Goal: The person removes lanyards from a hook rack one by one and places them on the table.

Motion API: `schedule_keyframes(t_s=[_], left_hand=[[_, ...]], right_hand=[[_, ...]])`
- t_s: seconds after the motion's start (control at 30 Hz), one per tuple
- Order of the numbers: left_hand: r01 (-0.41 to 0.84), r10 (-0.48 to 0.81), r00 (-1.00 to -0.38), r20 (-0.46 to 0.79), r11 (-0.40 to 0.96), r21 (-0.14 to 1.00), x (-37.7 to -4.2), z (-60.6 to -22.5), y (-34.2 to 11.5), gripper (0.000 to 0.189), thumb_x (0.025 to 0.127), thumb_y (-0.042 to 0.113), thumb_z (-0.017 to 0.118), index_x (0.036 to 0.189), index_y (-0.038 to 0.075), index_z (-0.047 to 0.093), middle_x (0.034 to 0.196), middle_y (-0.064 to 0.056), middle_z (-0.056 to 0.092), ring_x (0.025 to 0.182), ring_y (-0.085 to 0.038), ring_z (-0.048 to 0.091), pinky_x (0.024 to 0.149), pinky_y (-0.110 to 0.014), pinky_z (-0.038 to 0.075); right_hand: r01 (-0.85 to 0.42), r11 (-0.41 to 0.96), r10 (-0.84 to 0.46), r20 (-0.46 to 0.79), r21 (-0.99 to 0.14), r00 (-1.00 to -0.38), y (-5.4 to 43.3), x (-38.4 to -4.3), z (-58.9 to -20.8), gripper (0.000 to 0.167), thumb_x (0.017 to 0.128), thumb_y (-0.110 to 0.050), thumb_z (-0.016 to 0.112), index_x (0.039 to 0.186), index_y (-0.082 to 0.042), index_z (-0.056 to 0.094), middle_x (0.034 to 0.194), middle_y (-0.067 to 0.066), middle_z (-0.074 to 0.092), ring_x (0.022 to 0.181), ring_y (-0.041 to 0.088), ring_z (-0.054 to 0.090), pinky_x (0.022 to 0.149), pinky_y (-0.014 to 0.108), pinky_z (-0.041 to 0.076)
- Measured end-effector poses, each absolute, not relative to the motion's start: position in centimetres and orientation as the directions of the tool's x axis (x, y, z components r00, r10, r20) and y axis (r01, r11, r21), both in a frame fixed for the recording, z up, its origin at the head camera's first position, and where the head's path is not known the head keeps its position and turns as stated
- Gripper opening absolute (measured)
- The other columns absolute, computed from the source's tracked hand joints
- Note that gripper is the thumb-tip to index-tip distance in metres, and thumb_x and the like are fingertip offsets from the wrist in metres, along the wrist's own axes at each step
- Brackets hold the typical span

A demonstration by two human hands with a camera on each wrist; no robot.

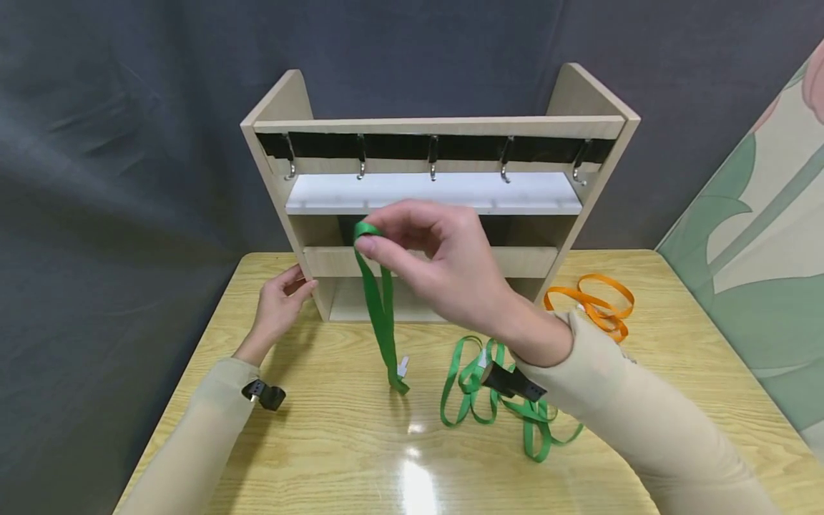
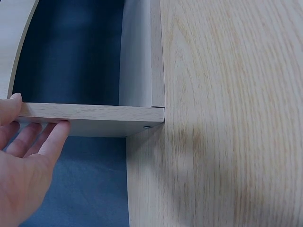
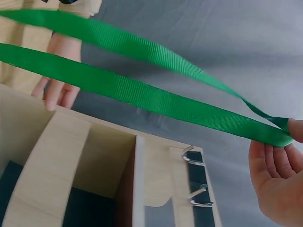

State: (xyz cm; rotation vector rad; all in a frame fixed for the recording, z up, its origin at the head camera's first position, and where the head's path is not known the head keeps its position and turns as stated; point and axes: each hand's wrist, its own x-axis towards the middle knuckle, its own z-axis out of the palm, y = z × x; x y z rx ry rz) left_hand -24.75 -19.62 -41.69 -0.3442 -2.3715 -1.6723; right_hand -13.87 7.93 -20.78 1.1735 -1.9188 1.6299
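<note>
A green lanyard (image 1: 381, 315) hangs as a loop from my right hand (image 1: 444, 265), pinched between thumb and fingers in front of the shelf. In the right wrist view its two green ribbon strands (image 3: 142, 94) stretch away from the fingertips. My left hand (image 1: 281, 304) holds the lower left side panel of the wooden shelf (image 1: 277, 179); in the left wrist view the thumb is on one face of the panel edge (image 2: 94, 111) and the fingers on the other. Several metal hooks (image 1: 433, 159) line a black strip near the shelf's top, with nothing hanging on them.
More green lanyards (image 1: 470, 383) lie on the table (image 1: 322, 443), partly hidden under my right forearm. An orange lanyard (image 1: 599, 304) lies right of the shelf. Behind stands a dark grey cloth (image 1: 161, 107); a floral panel (image 1: 759, 236) borders the right side.
</note>
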Motion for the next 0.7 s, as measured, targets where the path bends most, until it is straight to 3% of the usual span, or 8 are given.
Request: schedule_keyframes(t_s=[0.23,0.7], left_hand=[[0.316,0.093,-0.949,0.303,0.294,0.902,-23.6,-40.0,-19.1,0.041,0.092,-0.002,0.060,0.131,-0.009,0.052,0.123,-0.029,0.055,0.110,-0.039,0.056,0.081,-0.033,0.053],[0.302,0.094,-0.953,0.288,0.330,0.894,-22.7,-38.7,-18.5,0.040,0.093,-0.003,0.059,0.131,-0.010,0.051,0.125,-0.029,0.053,0.111,-0.040,0.055,0.082,-0.031,0.053]], right_hand=[[-0.739,0.037,-0.367,0.678,-0.673,-0.637,8.5,-14.0,-22.5,0.007,0.086,0.003,0.069,0.092,0.000,0.070,0.086,-0.002,0.069,0.074,0.015,0.064,0.064,0.031,0.053],[-0.684,0.134,-0.372,0.603,-0.717,-0.705,9.6,-15.6,-25.6,0.006,0.087,-0.005,0.070,0.093,-0.003,0.072,0.083,-0.002,0.069,0.065,0.017,0.060,0.053,0.025,0.047]])
